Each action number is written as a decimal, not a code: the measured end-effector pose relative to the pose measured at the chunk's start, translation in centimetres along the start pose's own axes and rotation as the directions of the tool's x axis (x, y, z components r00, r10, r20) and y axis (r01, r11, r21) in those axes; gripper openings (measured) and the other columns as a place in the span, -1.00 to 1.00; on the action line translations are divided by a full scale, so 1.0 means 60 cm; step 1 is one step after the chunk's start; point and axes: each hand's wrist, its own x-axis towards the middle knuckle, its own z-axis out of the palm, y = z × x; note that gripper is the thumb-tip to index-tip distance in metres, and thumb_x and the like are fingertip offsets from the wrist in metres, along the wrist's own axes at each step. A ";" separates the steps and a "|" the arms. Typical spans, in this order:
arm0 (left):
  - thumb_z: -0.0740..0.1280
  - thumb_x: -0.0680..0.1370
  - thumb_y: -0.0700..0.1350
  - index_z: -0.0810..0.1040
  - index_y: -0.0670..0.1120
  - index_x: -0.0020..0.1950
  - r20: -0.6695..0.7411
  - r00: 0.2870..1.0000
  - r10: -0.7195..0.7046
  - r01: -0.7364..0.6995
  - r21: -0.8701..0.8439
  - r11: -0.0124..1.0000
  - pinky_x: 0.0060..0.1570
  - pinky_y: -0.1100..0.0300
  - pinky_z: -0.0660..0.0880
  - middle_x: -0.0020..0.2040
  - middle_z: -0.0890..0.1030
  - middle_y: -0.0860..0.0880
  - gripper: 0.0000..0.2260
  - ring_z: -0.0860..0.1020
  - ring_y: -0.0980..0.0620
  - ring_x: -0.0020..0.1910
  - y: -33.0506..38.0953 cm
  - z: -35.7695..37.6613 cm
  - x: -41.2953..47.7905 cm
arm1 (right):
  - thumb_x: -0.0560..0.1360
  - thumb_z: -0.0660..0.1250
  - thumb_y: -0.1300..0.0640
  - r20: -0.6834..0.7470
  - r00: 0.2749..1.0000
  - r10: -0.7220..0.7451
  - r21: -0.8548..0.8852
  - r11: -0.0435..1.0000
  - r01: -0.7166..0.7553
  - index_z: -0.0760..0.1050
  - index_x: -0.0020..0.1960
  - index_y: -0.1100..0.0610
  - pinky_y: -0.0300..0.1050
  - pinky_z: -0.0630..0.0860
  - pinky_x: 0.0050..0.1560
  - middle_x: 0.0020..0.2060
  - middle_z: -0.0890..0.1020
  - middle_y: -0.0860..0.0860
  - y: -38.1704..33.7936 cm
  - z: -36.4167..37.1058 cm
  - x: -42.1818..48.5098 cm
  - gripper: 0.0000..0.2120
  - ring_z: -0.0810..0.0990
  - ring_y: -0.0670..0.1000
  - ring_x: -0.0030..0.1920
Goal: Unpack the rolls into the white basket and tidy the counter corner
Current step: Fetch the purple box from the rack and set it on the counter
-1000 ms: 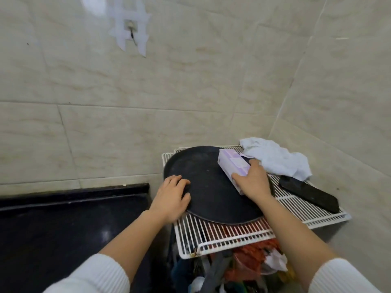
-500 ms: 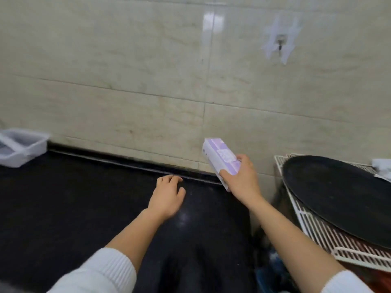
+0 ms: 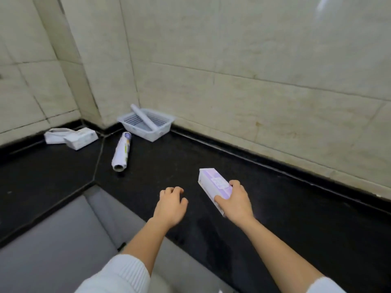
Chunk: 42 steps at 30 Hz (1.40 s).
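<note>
- Your right hand (image 3: 237, 200) holds one purple-and-white box (image 3: 214, 187) just above the black counter (image 3: 296, 218); thumb on the near side, fingers (image 3: 234, 182) wrapped over the far edge, pinching it across its width.
- Your left hand (image 3: 171, 205) holds nothing: its fingers are loosely curled and close together, tips on or just above the counter; contact is unclear.
- Judged from the layout, the job is partly done: one slim roll (image 3: 143, 117) already lies slantwise in the white basket (image 3: 148, 132), one end sticking over the rim.
- Still to do: one wrapped roll (image 3: 121, 152) lies loose on the counter, well beyond your left fingertips and just short of the basket.
- The box in your grip looks unopened, so its contents presumably still need unpacking.
- Far left of both hands, in the corner, two white cartons (image 3: 70, 135) lie touching; they look like opened packaging still to be cleared.
- Count: one basket, two visible rolls (one in, one out), one held box, two cartons.
</note>
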 end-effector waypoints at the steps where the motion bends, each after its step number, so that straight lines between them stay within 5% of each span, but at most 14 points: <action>1: 0.16 0.57 -0.03 0.40 -0.06 0.33 -0.013 0.999 -0.030 0.030 -0.008 1.000 0.29 0.02 0.36 0.35 0.40 -0.09 -0.65 0.27 -0.10 0.36 -0.029 -0.015 0.011 | 0.26 0.34 -0.09 0.025 0.999 -0.021 -0.009 1.000 0.021 0.32 0.17 0.05 0.11 0.57 -0.04 -0.02 0.39 -0.06 -0.025 0.027 0.009 -0.47 0.49 0.08 0.04; 10: 0.17 0.57 -0.04 0.39 -0.07 0.36 -0.054 0.980 -0.192 0.191 -0.031 0.981 0.31 0.05 0.31 0.36 0.40 -0.13 -0.64 0.29 -0.14 0.34 -0.264 -0.117 0.154 | 0.29 0.37 -0.06 0.194 0.975 -0.110 -0.050 0.991 0.122 0.33 0.20 0.08 0.09 0.57 -0.03 0.02 0.44 -0.02 -0.199 0.273 0.142 -0.46 0.50 0.08 0.05; 25: 0.21 0.58 -0.06 0.32 -0.07 0.41 0.054 0.942 -0.332 0.333 -0.023 0.943 0.31 0.00 0.35 0.39 0.37 -0.14 -0.61 0.30 -0.14 0.37 -0.540 -0.233 0.473 | 0.41 0.36 0.00 0.188 0.982 0.027 -0.191 0.982 0.010 0.30 0.26 0.18 0.14 0.48 0.12 0.17 0.46 0.12 -0.351 0.556 0.385 -0.48 0.42 0.17 0.18; 37: 0.14 0.60 -0.02 0.03 -0.07 0.55 0.231 0.969 -0.092 0.054 0.167 0.985 0.51 -0.01 0.07 0.58 -0.01 -0.17 -0.44 -0.02 -0.14 0.55 -0.659 -0.218 0.620 | 0.39 0.38 -0.03 0.029 0.964 0.262 -0.232 0.940 -0.249 0.24 0.34 0.12 0.16 0.44 0.16 0.20 0.43 0.08 -0.387 0.657 0.428 -0.39 0.42 0.15 0.19; 42: 0.03 0.62 0.08 -0.08 -0.01 0.56 0.235 0.972 -0.018 -0.036 0.222 0.974 0.54 0.01 -0.06 0.59 -0.13 -0.11 -0.44 -0.12 -0.09 0.56 -0.690 -0.201 0.628 | 0.37 0.36 -0.04 -0.086 0.969 0.232 -0.335 0.909 -0.247 0.29 0.32 0.08 0.14 0.25 0.26 0.24 0.40 0.04 -0.399 0.667 0.429 -0.43 0.30 0.10 0.26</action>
